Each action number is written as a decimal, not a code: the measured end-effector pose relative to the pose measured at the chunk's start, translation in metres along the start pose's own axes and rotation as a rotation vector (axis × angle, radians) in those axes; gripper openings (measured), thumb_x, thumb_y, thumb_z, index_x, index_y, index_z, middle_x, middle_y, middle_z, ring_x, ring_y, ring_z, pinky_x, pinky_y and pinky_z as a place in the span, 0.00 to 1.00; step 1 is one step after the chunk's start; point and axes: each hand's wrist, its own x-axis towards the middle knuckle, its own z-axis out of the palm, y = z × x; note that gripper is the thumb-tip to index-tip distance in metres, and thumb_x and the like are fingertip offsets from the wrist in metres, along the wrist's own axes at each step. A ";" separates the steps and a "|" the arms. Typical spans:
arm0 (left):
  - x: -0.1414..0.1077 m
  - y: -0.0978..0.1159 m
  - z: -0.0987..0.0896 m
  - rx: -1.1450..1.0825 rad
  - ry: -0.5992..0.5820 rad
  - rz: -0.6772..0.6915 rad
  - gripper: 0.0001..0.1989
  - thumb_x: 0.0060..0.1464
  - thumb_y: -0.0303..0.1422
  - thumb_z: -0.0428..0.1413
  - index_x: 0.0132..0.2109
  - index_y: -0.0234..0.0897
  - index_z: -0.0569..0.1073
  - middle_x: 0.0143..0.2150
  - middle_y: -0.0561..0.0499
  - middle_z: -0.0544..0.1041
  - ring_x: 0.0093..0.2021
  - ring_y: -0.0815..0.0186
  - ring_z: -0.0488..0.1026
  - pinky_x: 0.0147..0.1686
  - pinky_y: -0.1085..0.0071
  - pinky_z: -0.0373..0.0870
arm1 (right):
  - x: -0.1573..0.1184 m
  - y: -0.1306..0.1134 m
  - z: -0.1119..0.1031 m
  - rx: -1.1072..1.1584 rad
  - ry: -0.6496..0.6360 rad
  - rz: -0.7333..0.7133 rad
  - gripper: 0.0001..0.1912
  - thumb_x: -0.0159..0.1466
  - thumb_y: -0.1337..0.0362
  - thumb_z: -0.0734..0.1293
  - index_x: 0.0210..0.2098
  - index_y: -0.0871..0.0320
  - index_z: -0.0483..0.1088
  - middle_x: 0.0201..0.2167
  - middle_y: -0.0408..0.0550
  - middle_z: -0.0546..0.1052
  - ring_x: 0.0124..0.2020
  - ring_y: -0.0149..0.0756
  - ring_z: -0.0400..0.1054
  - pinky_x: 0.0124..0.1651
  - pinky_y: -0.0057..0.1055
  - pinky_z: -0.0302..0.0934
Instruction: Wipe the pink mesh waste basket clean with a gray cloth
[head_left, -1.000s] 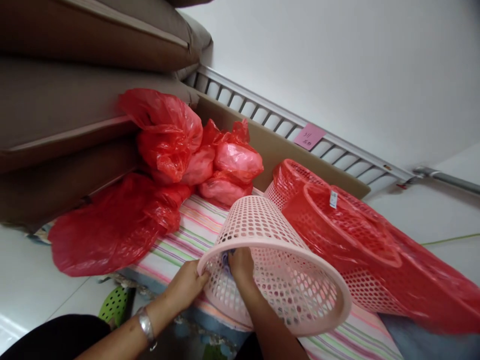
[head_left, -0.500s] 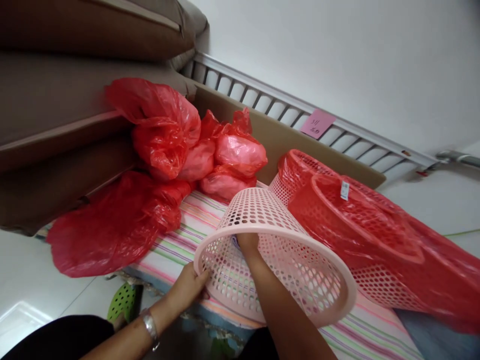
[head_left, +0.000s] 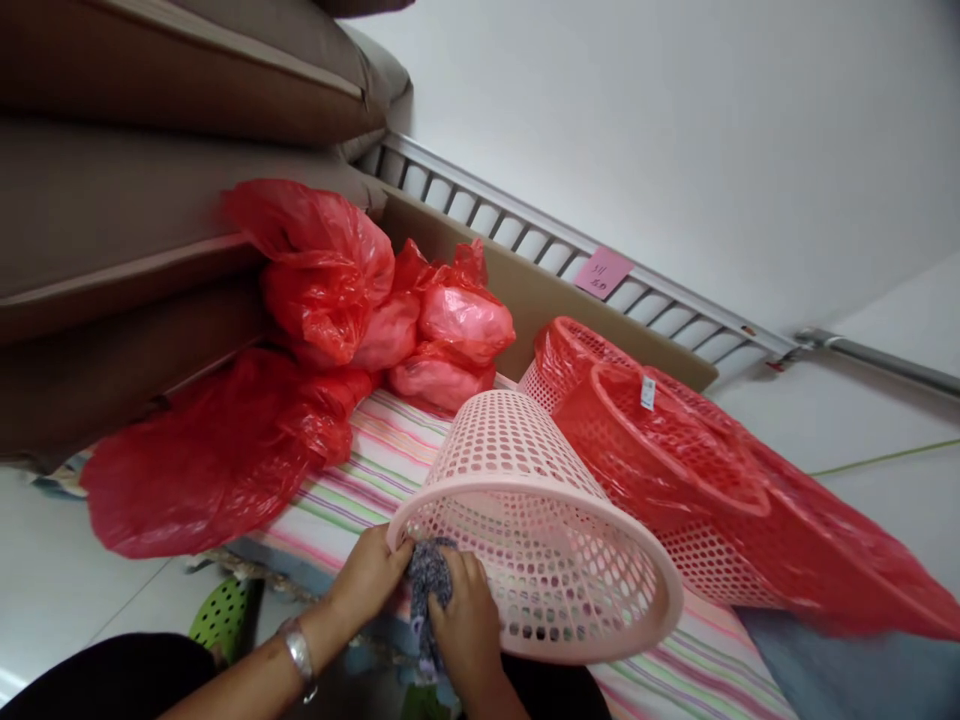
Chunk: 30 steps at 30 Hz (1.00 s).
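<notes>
A pink perforated plastic basket (head_left: 517, 440) lies tipped on its side, its wide mouth facing me. My left hand (head_left: 373, 572), with a silver bangle at the wrist, grips the left side of its rim. In my right hand (head_left: 469, 620) is a bunched grey cloth (head_left: 429, 585), pressed against the rim just beside my left fingers. Part of the cloth hangs below the hand. Striped fabric (head_left: 382, 455) lies under the basket.
Two more pink baskets (head_left: 720, 560) in red plastic bags stand at the right. Several filled red bags (head_left: 457, 320) and a loose red bag (head_left: 202, 470) lie left. Brown cushions (head_left: 150, 190) are stacked behind them. A metal rail (head_left: 510, 230) with a pink note (head_left: 602, 272) runs along the wall.
My right hand has come out from inside the basket with the cloth and is now at the rim near my left hand. The left hand keeps its hold. The view has shifted slightly.
</notes>
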 end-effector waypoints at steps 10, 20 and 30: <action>0.004 0.010 -0.005 0.081 -0.053 0.006 0.15 0.53 0.34 0.47 0.28 0.33 0.74 0.24 0.50 0.74 0.27 0.64 0.70 0.28 0.72 0.60 | 0.148 0.045 0.010 0.022 0.135 0.238 0.16 0.62 0.62 0.58 0.46 0.58 0.72 0.46 0.55 0.74 0.51 0.46 0.65 0.55 0.40 0.56; 0.002 0.000 0.001 -0.032 0.005 0.004 0.12 0.51 0.35 0.50 0.38 0.33 0.74 0.35 0.44 0.80 0.37 0.59 0.75 0.39 0.69 0.68 | 0.176 0.061 0.015 0.056 0.186 0.280 0.20 0.64 0.59 0.57 0.51 0.58 0.69 0.49 0.53 0.73 0.54 0.46 0.62 0.56 0.41 0.54; -0.001 -0.016 0.023 -0.202 -0.110 -0.230 0.23 0.49 0.52 0.48 0.27 0.35 0.68 0.12 0.54 0.68 0.15 0.63 0.70 0.18 0.71 0.65 | 0.041 0.015 0.001 -0.110 0.047 0.114 0.24 0.55 0.71 0.61 0.51 0.57 0.67 0.45 0.53 0.72 0.48 0.45 0.64 0.52 0.37 0.58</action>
